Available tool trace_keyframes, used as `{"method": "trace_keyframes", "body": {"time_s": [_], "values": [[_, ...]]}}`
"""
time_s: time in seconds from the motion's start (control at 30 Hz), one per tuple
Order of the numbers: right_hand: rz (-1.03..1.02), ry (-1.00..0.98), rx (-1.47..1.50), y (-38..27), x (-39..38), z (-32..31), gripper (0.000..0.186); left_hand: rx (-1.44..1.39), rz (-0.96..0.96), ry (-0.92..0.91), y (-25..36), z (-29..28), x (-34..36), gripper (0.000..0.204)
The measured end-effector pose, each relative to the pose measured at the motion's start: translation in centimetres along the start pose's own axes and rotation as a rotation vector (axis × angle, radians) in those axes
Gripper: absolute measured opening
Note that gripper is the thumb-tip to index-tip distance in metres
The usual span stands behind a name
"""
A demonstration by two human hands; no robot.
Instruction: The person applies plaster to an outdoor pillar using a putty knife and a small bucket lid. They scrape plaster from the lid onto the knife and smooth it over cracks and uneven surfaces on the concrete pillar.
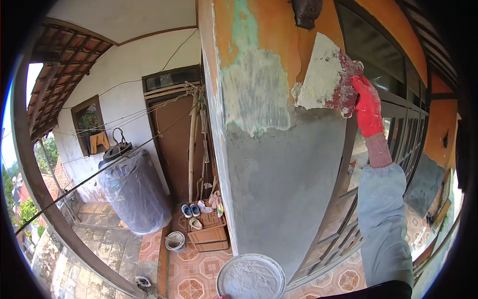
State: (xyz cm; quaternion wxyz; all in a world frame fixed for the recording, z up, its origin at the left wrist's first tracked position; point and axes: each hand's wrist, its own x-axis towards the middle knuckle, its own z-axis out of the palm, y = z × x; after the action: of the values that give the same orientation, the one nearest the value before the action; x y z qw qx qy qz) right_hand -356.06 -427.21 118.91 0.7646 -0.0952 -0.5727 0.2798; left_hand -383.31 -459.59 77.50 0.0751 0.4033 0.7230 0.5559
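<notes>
My right hand (pixel 368 107), in a red glove, grips a broad putty scraper (pixel 323 72) by its dark red, crusted side. White putty coats the scraper, and its lower edge lies at the wall (pixel 284 184), near the line between orange paint and smooth grey plaster. Left of the scraper, a patch of whitish putty (pixel 256 84) covers the paint, with pale green showing around it. A round tub of putty (pixel 251 276) is held low at the bottom edge. Just a sliver of my left hand (pixel 222 297) shows at its rim; the rest is out of view.
A dark fixture (pixel 306 12) juts from the wall above the scraper. Framed windows (pixel 388 74) run along the right. To the left are a plastic-wrapped drum (pixel 134 192), a small bucket (pixel 175 241), a brown cabinet (pixel 209 238) with shoes on top, and a stretched rope (pixel 94 183).
</notes>
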Motion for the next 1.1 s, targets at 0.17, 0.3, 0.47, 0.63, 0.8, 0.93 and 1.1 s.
{"method": "trace_keyframes", "body": {"time_s": [0.17, 0.3, 0.47, 0.63, 0.8, 0.93, 1.1], "values": [[-0.059, -0.012, 0.037, -0.6, 1.7, -2.0, 0.034, -0.046, -0.012, -0.032, 2.2, 2.0, -1.1, 0.035], [0.003, 0.059, -0.003, -1.0, 1.3, -4.3, 0.033, -0.013, -0.001, -0.032, 4.4, 2.9, -2.0, 0.035], [0.064, 0.011, 0.033, 0.1, 1.5, -5.8, 0.031, 0.027, 0.099, -0.052, 6.6, 4.0, -2.8, 0.039], [0.003, 0.007, 0.066, -1.2, 2.2, -6.5, 0.029, 0.006, 0.069, -0.063, 7.8, 5.6, -4.3, 0.042], [0.059, -0.019, 0.135, -1.0, 2.0, -8.7, 0.03, 0.012, 0.115, -0.039, 8.9, 6.3, -5.9, 0.043], [0.049, -0.009, -0.028, -1.0, 3.0, -8.8, 0.029, 0.058, 0.2, -0.021, 9.6, 7.3, -6.3, 0.042], [-0.043, 0.05, 0.003, -1.3, 4.4, -10.1, 0.031, 0.082, 0.205, -0.007, 10.7, 8.5, -7.8, 0.042]]}}
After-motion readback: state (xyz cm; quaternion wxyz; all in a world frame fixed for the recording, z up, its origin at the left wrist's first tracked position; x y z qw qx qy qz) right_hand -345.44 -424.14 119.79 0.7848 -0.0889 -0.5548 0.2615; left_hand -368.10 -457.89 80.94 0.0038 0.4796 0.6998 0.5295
